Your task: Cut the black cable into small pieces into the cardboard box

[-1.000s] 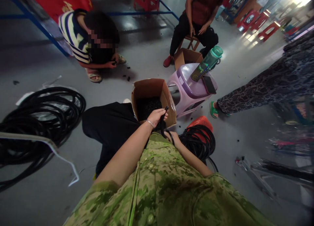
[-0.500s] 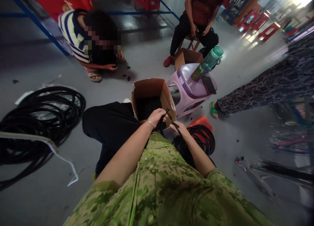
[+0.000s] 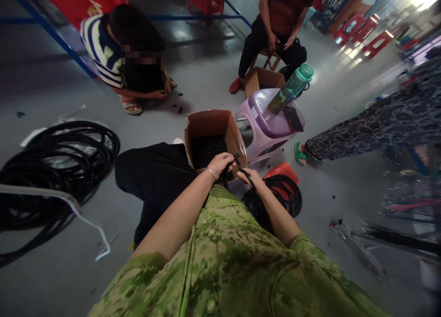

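Note:
My left hand (image 3: 220, 164), with a bracelet at its wrist, is closed on a black rubber hose (image 3: 226, 180). One end of the hose pokes out past the fingertips, and the rest hangs below the palm. My right hand (image 3: 248, 177) is closed around a slim, shiny black piece (image 3: 240, 164), whose tip meets the hose end. Whether this piece is a tool or a thinner cord I cannot tell. Both hands are over the near edge of an open cardboard box (image 3: 211, 123), which holds many small black pieces (image 3: 214, 148).
A purple stool (image 3: 265, 124) carries a green bottle (image 3: 292, 87) and a dark flat object (image 3: 294, 118). Black hose coils (image 3: 86, 147) lie at left, others (image 3: 284, 195) by a red container. One person (image 3: 103, 50) crouches, another (image 3: 282, 14) sits; a patterned trouser leg (image 3: 372, 115) stands right.
My right hand has shifted slightly left, and the slim black piece now sits steeper against the hose end. The crouching person's head has risen and their hands have come together.

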`<state>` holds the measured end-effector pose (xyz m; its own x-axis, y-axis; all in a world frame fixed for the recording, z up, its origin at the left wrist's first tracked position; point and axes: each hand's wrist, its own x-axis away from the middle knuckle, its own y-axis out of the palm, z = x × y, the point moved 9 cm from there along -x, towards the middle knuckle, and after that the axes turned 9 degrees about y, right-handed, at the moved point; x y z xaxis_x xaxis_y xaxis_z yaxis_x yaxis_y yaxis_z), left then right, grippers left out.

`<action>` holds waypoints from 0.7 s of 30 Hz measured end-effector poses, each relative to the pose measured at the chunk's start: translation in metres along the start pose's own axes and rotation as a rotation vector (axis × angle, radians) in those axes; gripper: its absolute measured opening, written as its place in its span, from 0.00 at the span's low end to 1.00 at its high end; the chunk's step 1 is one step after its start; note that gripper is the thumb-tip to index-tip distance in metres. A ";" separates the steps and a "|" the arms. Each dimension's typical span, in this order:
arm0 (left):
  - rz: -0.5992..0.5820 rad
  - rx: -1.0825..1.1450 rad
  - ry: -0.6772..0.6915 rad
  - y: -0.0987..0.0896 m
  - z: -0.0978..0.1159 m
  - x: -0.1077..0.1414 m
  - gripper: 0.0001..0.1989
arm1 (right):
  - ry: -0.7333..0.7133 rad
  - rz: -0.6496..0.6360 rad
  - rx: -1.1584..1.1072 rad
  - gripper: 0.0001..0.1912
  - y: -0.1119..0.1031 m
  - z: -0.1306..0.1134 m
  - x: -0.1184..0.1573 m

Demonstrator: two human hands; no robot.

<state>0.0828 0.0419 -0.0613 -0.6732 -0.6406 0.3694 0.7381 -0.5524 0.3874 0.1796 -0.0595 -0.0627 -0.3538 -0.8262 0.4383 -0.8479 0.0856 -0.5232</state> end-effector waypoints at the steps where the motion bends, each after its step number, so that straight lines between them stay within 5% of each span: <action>1: -0.001 -0.003 0.000 0.000 0.000 0.000 0.05 | 0.004 -0.009 -0.017 0.24 0.000 -0.001 0.001; 12: -0.011 -0.025 0.013 0.000 0.000 0.000 0.04 | -0.030 0.056 0.063 0.22 -0.005 -0.004 -0.004; 21: -0.034 -0.083 0.037 0.002 0.000 -0.001 0.05 | -0.012 -0.019 -0.020 0.23 0.001 -0.002 -0.001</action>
<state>0.0851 0.0419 -0.0606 -0.6973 -0.6389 0.3250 0.7168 -0.6158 0.3271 0.1788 -0.0576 -0.0624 -0.3333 -0.8342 0.4394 -0.8623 0.0813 -0.4998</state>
